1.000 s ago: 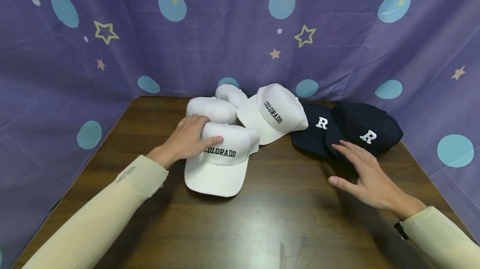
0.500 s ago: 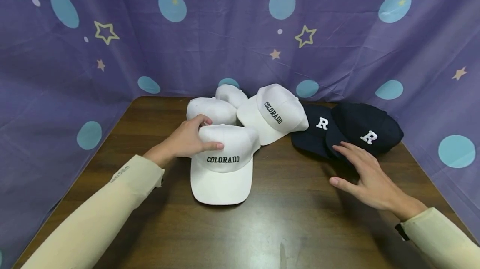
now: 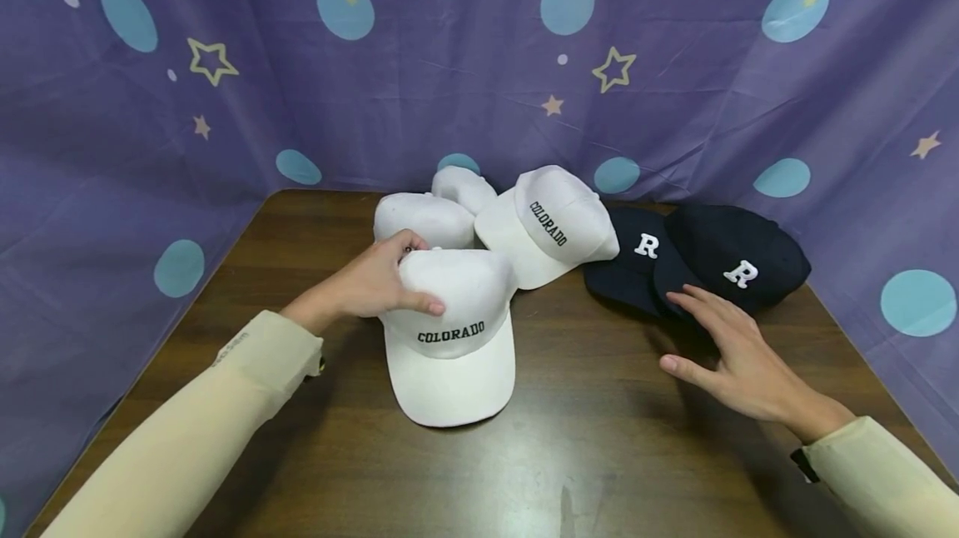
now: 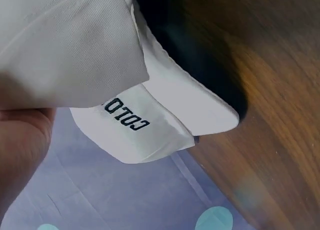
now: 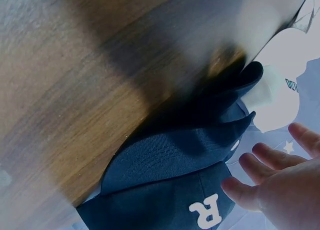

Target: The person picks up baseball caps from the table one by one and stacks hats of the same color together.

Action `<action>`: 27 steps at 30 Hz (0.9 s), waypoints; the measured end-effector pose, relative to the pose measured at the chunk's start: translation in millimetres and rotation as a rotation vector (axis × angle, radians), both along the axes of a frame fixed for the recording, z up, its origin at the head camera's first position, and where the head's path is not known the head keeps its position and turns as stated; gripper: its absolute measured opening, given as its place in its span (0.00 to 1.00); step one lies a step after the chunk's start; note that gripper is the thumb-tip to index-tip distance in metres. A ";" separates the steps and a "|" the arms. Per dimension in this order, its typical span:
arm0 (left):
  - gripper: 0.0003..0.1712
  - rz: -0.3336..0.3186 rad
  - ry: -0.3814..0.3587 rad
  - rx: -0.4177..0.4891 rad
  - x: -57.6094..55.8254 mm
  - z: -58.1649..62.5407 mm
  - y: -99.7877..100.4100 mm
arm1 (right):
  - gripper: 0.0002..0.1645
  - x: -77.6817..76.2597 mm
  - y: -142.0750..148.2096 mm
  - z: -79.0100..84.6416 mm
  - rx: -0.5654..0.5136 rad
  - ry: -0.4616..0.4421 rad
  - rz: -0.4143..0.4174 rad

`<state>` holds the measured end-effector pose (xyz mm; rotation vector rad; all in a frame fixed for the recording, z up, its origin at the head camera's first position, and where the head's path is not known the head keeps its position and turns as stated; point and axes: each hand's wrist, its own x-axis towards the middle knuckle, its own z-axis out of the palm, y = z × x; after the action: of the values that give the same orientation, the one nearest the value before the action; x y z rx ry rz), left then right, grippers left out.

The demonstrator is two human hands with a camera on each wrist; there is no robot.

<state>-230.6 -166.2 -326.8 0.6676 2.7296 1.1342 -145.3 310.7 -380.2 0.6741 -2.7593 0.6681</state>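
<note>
In the head view, my left hand (image 3: 367, 284) grips the crown of a white baseball cap (image 3: 449, 384) lettered COLORADO, thumb on the front and fingers behind. The brim points toward me. Its white fabric (image 4: 80, 55) fills the upper left of the left wrist view, with a part of the hand at the left edge. My right hand (image 3: 737, 363) is held with fingers spread, grasping nothing, just in front of a navy cap (image 3: 737, 238) bearing a white R. The right wrist view has the fingers beside that navy cap (image 5: 165, 155).
Another white COLORADO cap (image 3: 554, 221) leans toward the back middle. Two more white caps sit behind my left hand, one nearer (image 3: 427, 217) and one farther back (image 3: 460, 186). A second navy R cap (image 3: 625, 271) lies partly under the first. A purple curtain (image 3: 449, 88) borders the wooden table (image 3: 614, 463).
My left hand has drawn the white cap toward me and slightly right, turning its brim a little. The right hand has hardly moved.
</note>
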 end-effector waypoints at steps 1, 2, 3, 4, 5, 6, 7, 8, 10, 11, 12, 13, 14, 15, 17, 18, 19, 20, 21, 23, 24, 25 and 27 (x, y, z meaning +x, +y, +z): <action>0.45 -0.015 -0.025 0.032 0.4 1.2 -0.1 | 0.48 0.0 0.3 -0.4 -0.001 -0.002 -0.001; 0.44 -0.032 -0.050 0.064 0.7 2.2 -0.3 | 0.48 0.0 0.5 -0.7 -0.002 -0.004 -0.001; 0.43 -0.048 -0.075 0.094 0.8 2.9 -0.6 | 0.48 0.2 0.3 -0.8 -0.003 -0.004 0.001; 0.42 -0.064 -0.098 0.125 0.8 3.2 -1.0 | 0.48 0.4 -0.1 -0.7 -0.003 -0.003 0.003; 0.41 -0.078 -0.120 0.153 0.8 3.5 -1.4 | 0.48 0.5 -0.3 -0.9 -0.004 -0.001 0.005; 0.40 -0.093 -0.140 0.178 0.9 3.7 -1.8 | 0.48 0.4 -0.4 -1.0 -0.005 0.000 0.007; 0.39 -0.106 -0.156 0.199 1.3 4.0 -2.0 | 0.48 0.5 -0.6 -1.2 -0.007 -0.001 0.007; 0.38 -0.121 -0.167 0.217 1.3 3.7 -2.1 | 0.48 0.4 -0.8 -1.2 -0.007 0.000 0.008; 0.36 -0.146 -0.182 0.246 1.4 3.2 -2.0 | 0.48 0.0 -0.6 -1.3 -0.009 -0.004 0.006; 0.35 -0.159 -0.188 0.257 1.7 3.4 -1.5 | 0.48 -0.5 -0.2 -1.6 -0.009 -0.006 0.004; 0.34 -0.171 -0.195 0.269 2.3 3.6 -0.7 | 0.48 -0.7 -0.1 -1.8 -0.009 -0.010 0.003; 0.34 -0.182 -0.202 0.281 3.1 3.8 0.2 | 0.48 -0.6 -0.2 -1.6 -0.010 -0.012 0.002; 0.34 -0.194 -0.210 0.296 4.0 4.0 1.5 | 0.48 -0.6 -0.2 -1.6 -0.010 -0.014 0.003; 0.34 -0.206 -0.223 0.311 5.2 4.3 2.9 | 0.48 -0.4 -0.2 -1.4 -0.011 -0.017 0.002; 0.34 -0.231 -0.264 0.345 8.5 5.2 6.4 | 0.48 -0.1 -0.7 -0.9 -0.011 -0.020 0.003; 0.34 -0.244 -0.285 0.363 10.2 5.3 8.2 | 0.48 0.0 -0.9 -0.6 -0.011 -0.022 0.003; 0.35 -0.256 -0.301 0.378 11.6 5.1 9.9 | 0.48 0.1 -1.1 -0.1 -0.011 -0.022 0.003; 0.35 -0.268 -0.315 0.391 13.0 4.7 11.7 | 0.48 -0.1 -1.4 0.4 -0.011 -0.019 0.004; 0.35 -0.277 -0.333 0.402 14.4 4.2 13.5 | 0.48 -0.3 -1.7 0.8 -0.012 -0.016 0.004; 0.35 -0.291 -0.356 0.414 17.2 2.8 17.0 | 0.48 -0.6 -2.5 1.7 -0.013 -0.007 0.009; 0.35 -0.295 -0.367 0.416 18.4 1.9 18.7 | 0.48 -0.6 -3.0 2.2 -0.012 -0.004 0.013; 0.35 -0.298 -0.374 0.415 19.5 0.9 20.3 | 0.48 -0.6 -3.5 2.8 -0.013 -0.001 0.016; 0.35 -0.305 -0.397 0.415 21.3 -1.3 23.6 | 0.47 -0.3 -4.2 3.6 -0.015 0.002 0.019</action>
<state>-209.3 -142.6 -328.0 0.7711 2.0053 1.5667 -145.6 306.5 -376.7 0.6981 -2.7469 0.6905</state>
